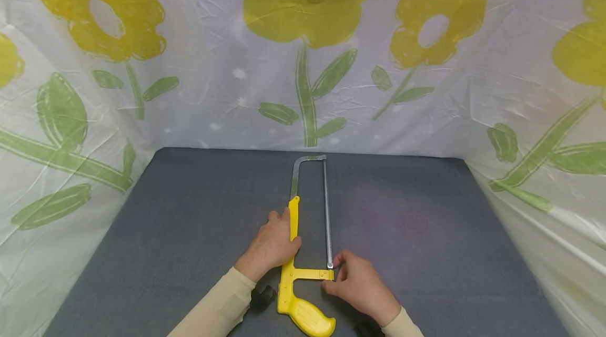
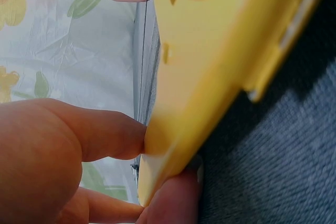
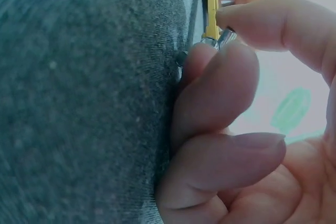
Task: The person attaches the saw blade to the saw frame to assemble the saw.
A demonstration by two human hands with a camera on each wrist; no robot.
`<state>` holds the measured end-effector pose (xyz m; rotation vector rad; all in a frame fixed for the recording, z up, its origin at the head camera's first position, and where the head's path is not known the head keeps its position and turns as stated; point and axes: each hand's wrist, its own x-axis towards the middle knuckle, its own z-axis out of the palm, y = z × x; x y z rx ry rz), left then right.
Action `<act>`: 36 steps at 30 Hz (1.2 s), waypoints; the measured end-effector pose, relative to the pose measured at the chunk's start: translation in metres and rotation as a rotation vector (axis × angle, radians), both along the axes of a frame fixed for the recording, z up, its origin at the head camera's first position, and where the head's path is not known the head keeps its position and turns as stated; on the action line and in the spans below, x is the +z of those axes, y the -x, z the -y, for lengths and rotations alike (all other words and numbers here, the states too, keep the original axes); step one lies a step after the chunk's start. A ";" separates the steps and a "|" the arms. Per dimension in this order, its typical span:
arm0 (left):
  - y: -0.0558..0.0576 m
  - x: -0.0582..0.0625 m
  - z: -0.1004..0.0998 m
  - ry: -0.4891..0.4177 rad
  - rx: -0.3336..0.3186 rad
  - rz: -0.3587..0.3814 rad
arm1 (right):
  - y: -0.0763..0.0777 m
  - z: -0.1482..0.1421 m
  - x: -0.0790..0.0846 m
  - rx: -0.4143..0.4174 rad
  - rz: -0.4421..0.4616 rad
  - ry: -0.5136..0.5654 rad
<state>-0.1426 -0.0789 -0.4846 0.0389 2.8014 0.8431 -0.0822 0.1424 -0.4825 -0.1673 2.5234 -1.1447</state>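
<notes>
A hacksaw (image 1: 310,274) with a yellow handle and a silver front bow lies on the grey surface, its handle toward me. Its thin blade (image 1: 327,211) runs along the right side. My left hand (image 1: 272,242) grips the yellow frame bar; the left wrist view shows thumb and fingers on both faces of the yellow frame (image 2: 194,72). At the blade's near end, my right hand (image 1: 357,279) has curled fingers around the end of the yellow crosspiece. Close up, they pinch a small silver wing nut (image 3: 227,36), mostly hidden by the fingertips.
A dark grey cloth-covered table (image 1: 199,195) lies under the saw. White sheets with yellow flowers (image 1: 213,79) hang behind it and along both sides. Dark wrist devices (image 1: 262,297) sit below the hands.
</notes>
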 end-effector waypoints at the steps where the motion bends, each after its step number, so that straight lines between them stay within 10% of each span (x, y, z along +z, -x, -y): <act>1: 0.000 0.000 0.000 0.001 0.000 0.002 | 0.000 0.000 0.000 0.001 0.002 0.001; 36: 0.000 0.000 0.000 0.005 0.006 0.002 | 0.000 -0.009 -0.002 0.066 0.034 0.102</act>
